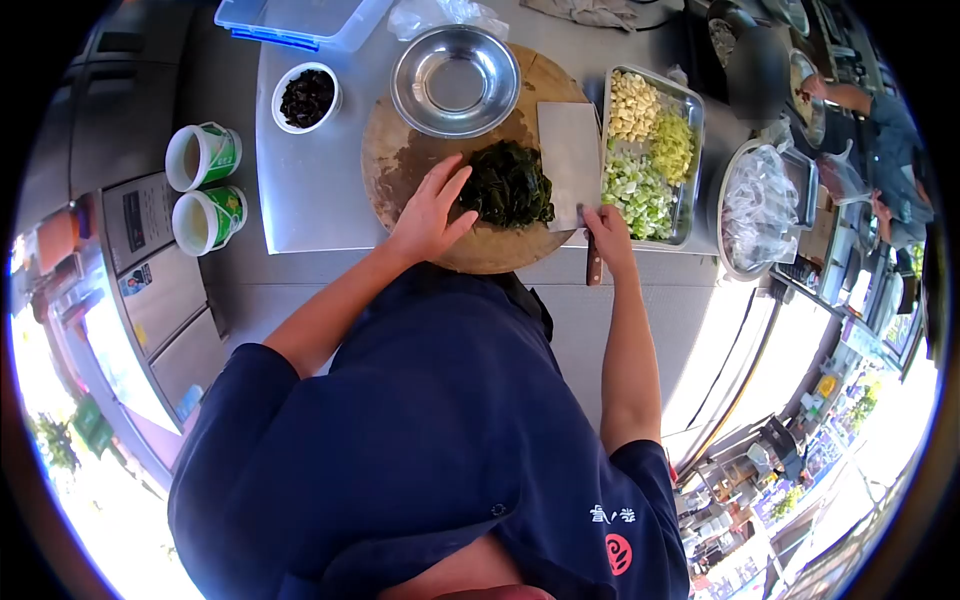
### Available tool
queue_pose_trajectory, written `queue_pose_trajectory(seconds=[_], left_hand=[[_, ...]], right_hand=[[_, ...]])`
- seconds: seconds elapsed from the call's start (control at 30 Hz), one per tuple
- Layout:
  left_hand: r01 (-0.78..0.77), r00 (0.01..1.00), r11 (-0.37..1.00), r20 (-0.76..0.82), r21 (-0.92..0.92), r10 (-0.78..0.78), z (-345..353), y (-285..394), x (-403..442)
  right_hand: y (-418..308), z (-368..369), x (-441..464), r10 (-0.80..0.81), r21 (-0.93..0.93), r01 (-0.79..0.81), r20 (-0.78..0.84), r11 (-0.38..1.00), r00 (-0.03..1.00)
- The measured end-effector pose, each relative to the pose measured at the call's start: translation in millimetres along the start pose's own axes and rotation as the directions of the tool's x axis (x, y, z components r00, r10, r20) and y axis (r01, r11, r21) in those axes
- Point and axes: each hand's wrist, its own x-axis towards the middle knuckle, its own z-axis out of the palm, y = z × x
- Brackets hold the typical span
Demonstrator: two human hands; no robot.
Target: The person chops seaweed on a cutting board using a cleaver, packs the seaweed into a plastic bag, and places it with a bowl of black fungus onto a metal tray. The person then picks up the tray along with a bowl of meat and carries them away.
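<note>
A heap of dark green, glossy leafy pieces, possibly seaweed, lies on the round wooden chopping board. My left hand is open at the left side of this heap, its fingers spread and pointing toward the leaves. Whether the fingertips touch them I cannot tell. In my right hand is the handle of a cleaver. Its broad blade lies flat-side up over the board's right part, at the heap's right edge. A shiny metal bowl stands at the back of the board, with nothing visible inside.
Right of the board, a metal tray holds chopped pale yellow and green pieces. Beyond it sits a basin with clear plastic bags. A white tub of dark pieces and a clear plastic box are left. Another person works far right.
</note>
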Motion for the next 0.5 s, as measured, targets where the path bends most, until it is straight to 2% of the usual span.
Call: queue_pose_trajectory(seconds=[0.03, 0.1, 0.17, 0.23, 0.37, 0.5], left_hand=[[0.048, 0.997, 0.999, -0.063, 0.026, -0.046, 8.0, 1.8, -1.3], [0.080, 0.996, 0.996, -0.049, 0.038, -0.078, 22.6, 2.0, 1.7], [0.114, 0.986, 0.989, -0.133, 0.093, -0.101, 37.1, 9.1, 9.3], [0.108, 0.983, 0.987, -0.163, 0.117, -0.088, 49.0, 11.3, 18.4], [0.121, 0.970, 0.978, -0.231, 0.167, -0.081, 67.3, 17.6, 31.3], [0.120, 0.963, 0.968, -0.262, 0.222, -0.060, 81.0, 22.7, 38.2]], right_hand=[[1.1, -1.9, -0.3, -0.005, 0.001, 0.005, 0.009, 1.000, 1.000], [1.9, -4.0, 0.0, 0.071, -0.009, -0.070, 0.178, 0.997, 0.981], [3.9, -6.4, -6.1, 0.053, -0.001, -0.053, 0.206, 0.999, 0.977], [15.4, -8.8, -16.8, -0.086, 0.190, 0.055, 0.163, 0.980, 0.983], [43.2, -8.3, -42.8, -0.089, 0.227, 0.065, 0.097, 0.972, 0.991], [31.7, 20.4, -73.8, -0.074, 0.254, 0.057, 0.056, 0.965, 0.996]])
